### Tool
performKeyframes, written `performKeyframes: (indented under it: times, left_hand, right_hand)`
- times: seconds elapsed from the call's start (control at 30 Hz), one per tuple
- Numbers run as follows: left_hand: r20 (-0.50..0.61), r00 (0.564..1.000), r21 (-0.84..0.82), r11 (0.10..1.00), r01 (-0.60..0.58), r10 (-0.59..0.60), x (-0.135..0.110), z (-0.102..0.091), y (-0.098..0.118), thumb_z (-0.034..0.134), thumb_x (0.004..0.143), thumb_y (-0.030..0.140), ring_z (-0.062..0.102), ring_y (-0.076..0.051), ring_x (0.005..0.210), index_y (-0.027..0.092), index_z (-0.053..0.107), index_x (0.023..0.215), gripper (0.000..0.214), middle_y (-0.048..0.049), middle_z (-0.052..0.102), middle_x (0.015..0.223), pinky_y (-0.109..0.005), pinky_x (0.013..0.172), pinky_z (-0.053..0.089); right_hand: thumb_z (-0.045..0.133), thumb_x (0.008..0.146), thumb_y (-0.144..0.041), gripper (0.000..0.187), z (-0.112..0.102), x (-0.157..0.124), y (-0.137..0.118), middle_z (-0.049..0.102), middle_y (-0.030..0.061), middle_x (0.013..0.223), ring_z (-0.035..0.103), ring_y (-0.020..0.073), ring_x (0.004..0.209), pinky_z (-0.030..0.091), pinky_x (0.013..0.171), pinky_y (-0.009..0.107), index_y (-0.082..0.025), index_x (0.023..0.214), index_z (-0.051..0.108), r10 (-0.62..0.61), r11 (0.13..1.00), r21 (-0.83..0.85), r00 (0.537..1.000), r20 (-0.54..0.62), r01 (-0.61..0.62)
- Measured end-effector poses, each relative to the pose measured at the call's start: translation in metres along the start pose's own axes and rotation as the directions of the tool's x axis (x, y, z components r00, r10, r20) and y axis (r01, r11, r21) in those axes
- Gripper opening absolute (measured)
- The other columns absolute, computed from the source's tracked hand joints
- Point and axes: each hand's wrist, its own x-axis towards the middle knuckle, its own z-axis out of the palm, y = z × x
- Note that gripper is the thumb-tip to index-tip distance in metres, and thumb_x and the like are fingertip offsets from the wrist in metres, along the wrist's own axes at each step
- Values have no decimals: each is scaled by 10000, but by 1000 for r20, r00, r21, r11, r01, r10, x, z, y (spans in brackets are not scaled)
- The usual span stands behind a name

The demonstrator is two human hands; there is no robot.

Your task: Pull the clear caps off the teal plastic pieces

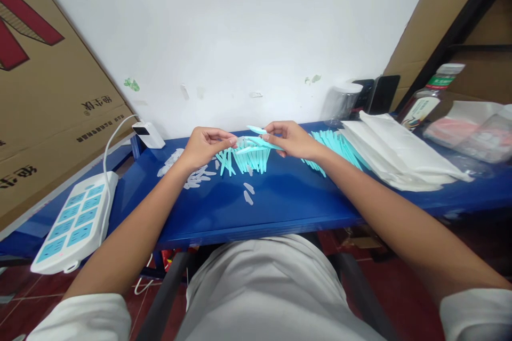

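Note:
My left hand (206,145) is pinched shut on a small clear plastic cap at its fingertips, held over the blue table (280,208). My right hand (290,138) is closed on a few thin teal plastic sticks (260,143), their ends pointing toward the left hand. Below both hands lies a pile of teal sticks (244,162). A scatter of clear caps (188,173) lies under and left of the left hand. Two loose caps (248,193) rest nearer to me.
More teal sticks (336,146) lie right of my right hand beside a stack of white bags (400,152). A bottle (426,97), a clear jar (342,101) and dark devices stand at the back right. A power strip (76,221) and white charger (148,134) sit left, by a cardboard box (44,90).

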Motion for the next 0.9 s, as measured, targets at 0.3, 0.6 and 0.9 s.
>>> performKeyframes:
  times: [0.3, 0.6, 0.9]
  left_hand:
    - [64, 998, -15, 1000, 8, -7, -2, 4, -3, 845, 794, 495, 776, -261, 842, 145, 838, 947, 382, -125, 811, 865, -356, 807, 621]
    - [91, 996, -60, 998, 30, -25, -1, 8, -6, 851, 781, 515, 780, -271, 862, 152, 839, 949, 400, -129, 814, 879, -378, 841, 624]
    - [24, 999, -65, 997, 33, -32, 1, 8, -9, 869, 757, 518, 780, -281, 870, 162, 843, 938, 401, -126, 816, 875, -379, 833, 619]
  right_hand:
    - [685, 950, -540, 376, 0, 0, 3, 668, 28, 871, 483, 47, 415, 362, 405, 241, -173, 1023, 657, -15, 999, -32, 1000, -1, 15]
    - [667, 971, -512, 336, 1, -1, 2, 667, 25, 854, 495, 57, 420, 362, 400, 243, -180, 1010, 636, -15, 998, -65, 1000, 10, 15]
    - [667, 958, -551, 378, -1, 0, 3, 686, 40, 923, 489, 59, 444, 395, 425, 250, -183, 1041, 638, -41, 996, -81, 999, -22, 39]
